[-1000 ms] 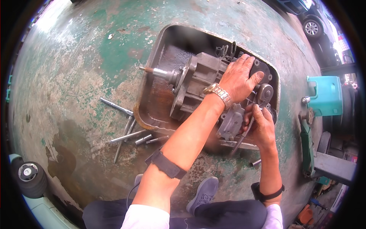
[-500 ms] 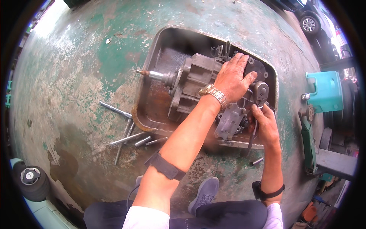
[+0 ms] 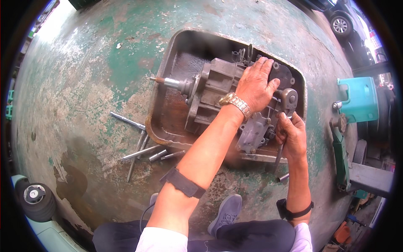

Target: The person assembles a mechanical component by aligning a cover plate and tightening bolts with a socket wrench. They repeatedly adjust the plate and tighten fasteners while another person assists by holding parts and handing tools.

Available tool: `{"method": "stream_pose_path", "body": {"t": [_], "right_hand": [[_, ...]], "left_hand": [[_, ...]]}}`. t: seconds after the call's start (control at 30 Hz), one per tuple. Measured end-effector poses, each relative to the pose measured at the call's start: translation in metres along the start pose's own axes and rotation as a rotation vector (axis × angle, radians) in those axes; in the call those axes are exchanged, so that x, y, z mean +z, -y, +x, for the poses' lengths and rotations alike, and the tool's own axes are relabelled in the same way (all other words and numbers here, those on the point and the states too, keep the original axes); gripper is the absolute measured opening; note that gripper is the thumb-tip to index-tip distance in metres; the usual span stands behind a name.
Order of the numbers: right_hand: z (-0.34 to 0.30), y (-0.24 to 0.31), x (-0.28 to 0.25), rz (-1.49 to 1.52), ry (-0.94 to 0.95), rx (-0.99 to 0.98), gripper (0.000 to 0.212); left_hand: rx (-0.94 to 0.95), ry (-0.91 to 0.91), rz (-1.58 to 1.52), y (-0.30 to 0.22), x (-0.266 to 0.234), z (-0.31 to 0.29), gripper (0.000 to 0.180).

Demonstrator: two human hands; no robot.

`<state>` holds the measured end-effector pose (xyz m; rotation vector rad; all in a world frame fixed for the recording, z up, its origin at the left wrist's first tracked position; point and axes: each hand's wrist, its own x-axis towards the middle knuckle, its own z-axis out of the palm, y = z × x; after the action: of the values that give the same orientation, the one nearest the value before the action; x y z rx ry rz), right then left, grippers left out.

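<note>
A grey metal gearbox [image 3: 222,77] lies on its side in a worn metal tray [image 3: 180,61], its splined shaft [image 3: 172,83] poking out over the left rim. My left hand [image 3: 255,86], with a metal-banded watch at the wrist, rests flat on the gearbox's right part, fingers stretched out. Close by on the right, my right hand [image 3: 293,138] is closed around a ratchet wrench [image 3: 289,99]. The wrench's round head sits against the gearbox's right end and its handle runs down past the tray's near rim. Whatever its socket sits on is hidden.
Left of the tray's near corner, several steel bars and sockets [image 3: 157,155] lie on the patchy green floor. Another socket [image 3: 283,177] is below my right hand. A turquoise plastic stool [image 3: 361,101] and a green-and-grey jack [image 3: 342,155] stand at the right.
The wrench head has shifted slightly to the right and its handle has swung a little. My right hand has moved with it; my left hand stays in place.
</note>
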<state>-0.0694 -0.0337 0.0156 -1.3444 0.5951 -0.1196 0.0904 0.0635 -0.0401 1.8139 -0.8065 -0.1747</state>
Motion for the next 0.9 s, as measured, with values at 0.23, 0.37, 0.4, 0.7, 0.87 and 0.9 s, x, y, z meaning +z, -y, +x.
{"method": "stream_pose_path", "body": {"t": [0.23, 0.37, 0.4, 0.7, 0.87, 0.9], "right_hand": [[-0.001, 0.002, 0.004, 0.050, -0.008, 0.039, 0.015], [-0.004, -0.001, 0.018, 0.140, -0.106, 0.096, 0.031], [-0.005, -0.002, 0.022, 0.158, -0.093, 0.078, 0.035], [0.004, 0.000, 0.015, 0.059, -0.151, 0.080, 0.048], [0.013, 0.002, -0.009, -0.222, -0.082, -0.051, 0.043], [0.015, 0.005, -0.016, -0.271, -0.073, -0.040, 0.040]], "left_hand": [[0.026, -0.020, -0.014, 0.003, 0.001, 0.000, 0.065], [0.009, -0.018, -0.025, 0.001, -0.001, 0.001, 0.066], [-0.015, 0.003, -0.026, 0.000, -0.001, 0.001, 0.067], [-0.005, 0.012, -0.105, -0.008, -0.010, 0.001, 0.093], [0.008, -0.024, -0.106, -0.007, -0.006, 0.001, 0.084], [0.003, -0.019, -0.103, -0.006, -0.005, 0.001, 0.082]]}}
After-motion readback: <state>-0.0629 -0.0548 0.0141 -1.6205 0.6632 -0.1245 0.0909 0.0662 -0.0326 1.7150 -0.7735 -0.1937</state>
